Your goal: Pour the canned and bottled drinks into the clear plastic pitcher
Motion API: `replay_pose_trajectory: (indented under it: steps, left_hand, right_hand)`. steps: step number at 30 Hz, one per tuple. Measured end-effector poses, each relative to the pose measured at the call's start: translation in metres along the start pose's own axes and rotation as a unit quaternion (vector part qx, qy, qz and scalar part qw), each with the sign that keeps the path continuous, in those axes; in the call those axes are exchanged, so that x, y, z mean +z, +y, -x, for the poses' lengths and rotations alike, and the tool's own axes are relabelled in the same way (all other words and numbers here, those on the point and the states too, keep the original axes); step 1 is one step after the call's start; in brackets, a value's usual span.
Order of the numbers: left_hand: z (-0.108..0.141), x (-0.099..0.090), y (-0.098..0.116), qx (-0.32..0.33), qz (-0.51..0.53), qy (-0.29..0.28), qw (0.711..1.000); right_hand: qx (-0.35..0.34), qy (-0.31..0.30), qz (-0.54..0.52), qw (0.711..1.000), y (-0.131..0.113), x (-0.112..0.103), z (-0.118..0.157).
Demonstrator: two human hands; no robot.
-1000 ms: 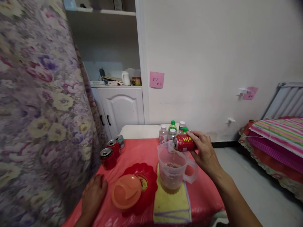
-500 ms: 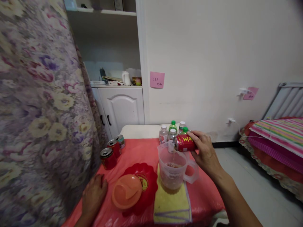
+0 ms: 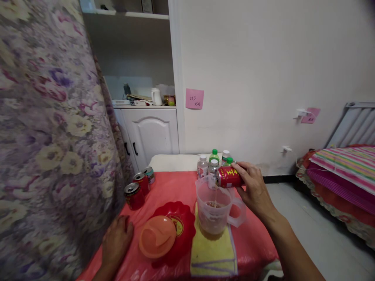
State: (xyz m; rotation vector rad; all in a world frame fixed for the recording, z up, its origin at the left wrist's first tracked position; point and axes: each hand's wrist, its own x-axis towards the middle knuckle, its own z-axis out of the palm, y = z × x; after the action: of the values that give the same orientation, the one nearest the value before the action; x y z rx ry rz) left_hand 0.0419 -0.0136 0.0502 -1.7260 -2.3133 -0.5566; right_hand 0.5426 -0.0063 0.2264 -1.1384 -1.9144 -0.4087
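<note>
My right hand [image 3: 254, 187] is wrapped round a red drink can [image 3: 230, 176] with yellow lettering, tipped on its side. From its mouth a thin stream runs down into a translucent plastic measuring jug [image 3: 213, 222], which has some brownish liquid in it. The jug stands on a yellow cloth [image 3: 213, 257], its handle towards the right. My left hand [image 3: 117, 238] rests flat on the table's left edge, fingers stretched out, holding nothing. Nearest to it is an orange lid-like dish [image 3: 157, 237], which lies on a red scalloped plate [image 3: 187, 238].
Several cans, including a red one [image 3: 134, 196] and a teal one [image 3: 149, 174], stand at the table's left. Behind the jug are several bottles, one clear with a white cap [image 3: 202, 167]. A floral curtain [image 3: 58, 148] hangs close by on the left.
The stream from the can now reaches further down into the jug. Both hands and the other things keep their places.
</note>
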Motion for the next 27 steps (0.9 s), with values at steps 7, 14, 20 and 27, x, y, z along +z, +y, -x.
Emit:
replay_pose_trajectory:
  steps: [7,14,20,27]
  left_hand:
    - [0.0002,-0.0024,0.0011,0.002,0.002,0.002,1.0]
    - [0.0003,0.0001,-0.0004,0.004,-0.005,0.008,1.0]
    - [-0.0003,0.0012,-0.0016,0.007,-0.002,0.002,1.0]
    - [-0.0001,0.0013,-0.0022,0.0,0.0,0.001,1.0]
  right_hand:
    - [0.001,0.003,0.0,1.0,-0.0003,-0.0006,-0.0008]
    - [0.001,0.002,-0.005,1.0,0.0004,-0.0003,-0.0007]
    - [-0.002,0.002,-0.004,1.0,-0.0003,-0.0009,-0.0007]
    - [-0.005,0.003,-0.003,1.0,-0.0012,-0.0014,-0.0008]
